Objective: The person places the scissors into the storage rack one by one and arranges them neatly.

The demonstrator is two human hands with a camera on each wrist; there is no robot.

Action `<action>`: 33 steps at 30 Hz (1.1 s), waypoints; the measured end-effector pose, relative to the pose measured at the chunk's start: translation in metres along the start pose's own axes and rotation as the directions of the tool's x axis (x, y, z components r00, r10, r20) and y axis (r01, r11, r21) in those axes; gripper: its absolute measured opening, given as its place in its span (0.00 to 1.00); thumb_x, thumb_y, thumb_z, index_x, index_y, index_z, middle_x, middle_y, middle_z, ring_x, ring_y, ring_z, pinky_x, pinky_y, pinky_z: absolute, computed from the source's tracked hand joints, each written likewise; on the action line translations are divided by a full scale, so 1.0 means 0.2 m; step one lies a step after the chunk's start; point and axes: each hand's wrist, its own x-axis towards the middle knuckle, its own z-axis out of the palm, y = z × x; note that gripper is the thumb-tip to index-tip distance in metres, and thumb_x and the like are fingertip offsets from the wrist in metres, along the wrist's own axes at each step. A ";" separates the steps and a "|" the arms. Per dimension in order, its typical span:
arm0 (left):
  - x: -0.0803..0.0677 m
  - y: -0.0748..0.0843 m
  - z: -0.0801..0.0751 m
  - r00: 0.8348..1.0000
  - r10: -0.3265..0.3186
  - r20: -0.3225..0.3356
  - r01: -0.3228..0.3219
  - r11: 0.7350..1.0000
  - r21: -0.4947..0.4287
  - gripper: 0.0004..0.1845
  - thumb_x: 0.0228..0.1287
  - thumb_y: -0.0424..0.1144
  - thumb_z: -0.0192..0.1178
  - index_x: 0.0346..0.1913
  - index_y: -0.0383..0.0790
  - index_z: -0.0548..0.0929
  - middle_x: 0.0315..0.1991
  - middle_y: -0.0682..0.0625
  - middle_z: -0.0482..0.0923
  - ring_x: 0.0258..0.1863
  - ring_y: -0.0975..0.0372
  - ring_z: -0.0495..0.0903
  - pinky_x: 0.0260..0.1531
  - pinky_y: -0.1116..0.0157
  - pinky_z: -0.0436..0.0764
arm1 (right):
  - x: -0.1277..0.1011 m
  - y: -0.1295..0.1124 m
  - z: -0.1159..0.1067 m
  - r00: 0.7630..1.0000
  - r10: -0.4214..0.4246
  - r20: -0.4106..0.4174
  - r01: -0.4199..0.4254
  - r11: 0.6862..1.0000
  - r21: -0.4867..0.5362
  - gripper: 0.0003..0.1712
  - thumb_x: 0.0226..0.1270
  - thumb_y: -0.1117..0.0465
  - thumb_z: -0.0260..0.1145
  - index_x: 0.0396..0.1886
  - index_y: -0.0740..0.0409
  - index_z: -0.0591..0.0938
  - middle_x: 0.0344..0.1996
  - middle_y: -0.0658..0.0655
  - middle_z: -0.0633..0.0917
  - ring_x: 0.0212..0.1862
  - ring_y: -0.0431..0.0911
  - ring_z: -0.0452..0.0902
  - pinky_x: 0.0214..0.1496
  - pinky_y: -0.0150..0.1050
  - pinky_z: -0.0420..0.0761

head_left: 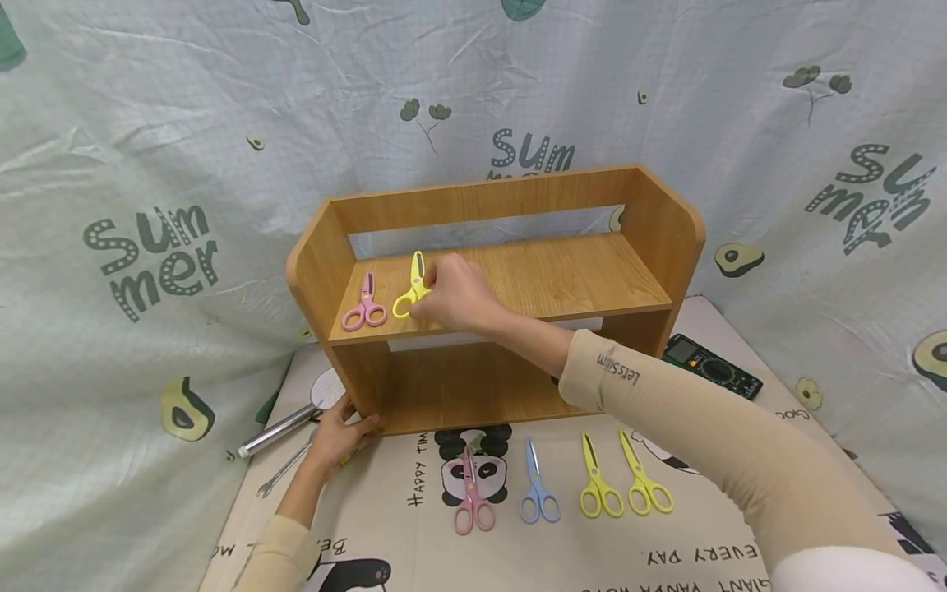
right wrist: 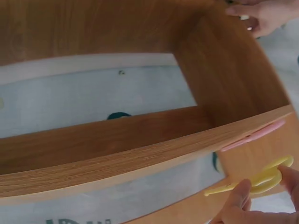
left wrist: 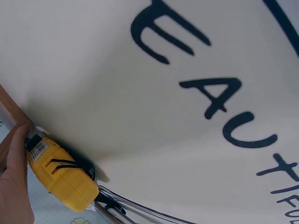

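Observation:
A wooden shelf unit [head_left: 644,222] stands on a printed mat. My right hand [head_left: 423,306] pinches the handles of yellow scissors [head_left: 412,288] that lie on the upper board, blades pointing to the back. In the right wrist view my fingers [right wrist: 238,200] hold the same yellow scissors [right wrist: 261,179], with pink scissors [right wrist: 254,135] beyond them. Those pink scissors [head_left: 363,306] lie just left on the board. My left hand [head_left: 353,424] rests against the shelf's bottom left corner, fingers relaxed, beside a yellow tool [left wrist: 63,179].
On the mat [head_left: 710,559] in front of the shelf lie pink scissors [head_left: 472,495], blue scissors [head_left: 538,495] and two yellow pairs [head_left: 598,491] [head_left: 646,487]. A multimeter [head_left: 710,367] lies at the right. A metal tube [head_left: 277,429] and a wrench [head_left: 281,474] lie at the left.

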 end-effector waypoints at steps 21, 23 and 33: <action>0.00 0.00 -0.01 1.000 0.022 0.012 -0.022 1.000 -0.011 0.43 0.74 0.30 0.60 0.84 0.39 0.49 0.80 0.26 0.53 0.70 0.35 0.71 0.60 0.47 0.85 | 0.22 0.06 0.07 0.983 0.150 0.105 -0.136 0.982 -0.128 0.29 0.54 0.63 0.80 0.09 0.51 0.68 0.07 0.45 0.63 0.16 0.39 0.59 0.18 0.30 0.60; 0.00 0.00 -0.01 1.000 0.020 0.013 -0.020 1.000 -0.011 0.43 0.74 0.30 0.60 0.84 0.39 0.49 0.80 0.26 0.53 0.70 0.35 0.72 0.61 0.47 0.85 | 0.23 0.06 0.07 0.982 0.151 0.114 -0.133 0.979 -0.154 0.30 0.54 0.62 0.80 0.08 0.51 0.67 0.07 0.44 0.63 0.16 0.39 0.58 0.19 0.31 0.59; -0.02 0.02 -0.01 1.000 -0.012 0.018 0.013 1.000 -0.022 0.43 0.75 0.29 0.59 0.85 0.41 0.47 0.81 0.28 0.51 0.70 0.37 0.73 0.63 0.47 0.82 | 0.23 0.04 0.07 0.970 0.179 0.166 -0.148 0.971 -0.187 0.20 0.57 0.65 0.76 0.16 0.53 0.72 0.14 0.47 0.70 0.23 0.41 0.66 0.24 0.30 0.68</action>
